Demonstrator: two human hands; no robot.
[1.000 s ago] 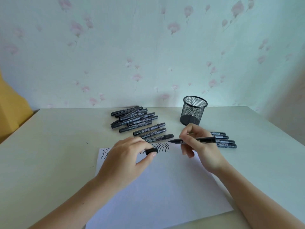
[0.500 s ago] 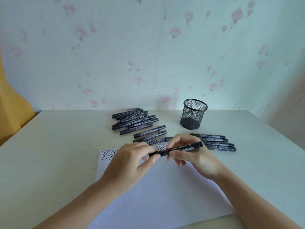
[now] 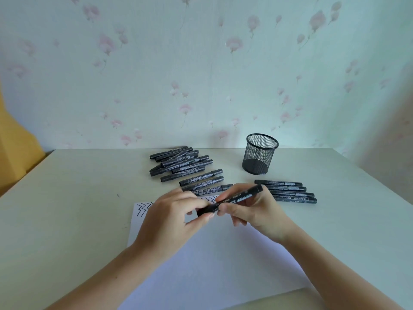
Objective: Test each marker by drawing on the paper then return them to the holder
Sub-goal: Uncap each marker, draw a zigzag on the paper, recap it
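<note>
Above the white paper (image 3: 214, 260) both hands hold one black marker (image 3: 242, 196), tilted up to the right. My right hand (image 3: 250, 211) grips its barrel. My left hand (image 3: 172, 218) pinches the black cap (image 3: 204, 210) at the marker's left end; the cap sits on the tip. Black zigzag lines (image 3: 143, 208) run along the paper's top edge, partly hidden by my hands. The black mesh holder (image 3: 260, 154) stands upright at the back right, with no markers showing inside.
A pile of several black markers (image 3: 181, 163) lies left of the holder. Another row of several markers (image 3: 288, 191) lies to the right of my right hand. A yellow object (image 3: 15, 148) stands past the table's left edge. A flowered wall rises behind.
One second ago the cap was apart in my left hand and the marker's tip bare. The hands came together and the cap went onto the tip.
</note>
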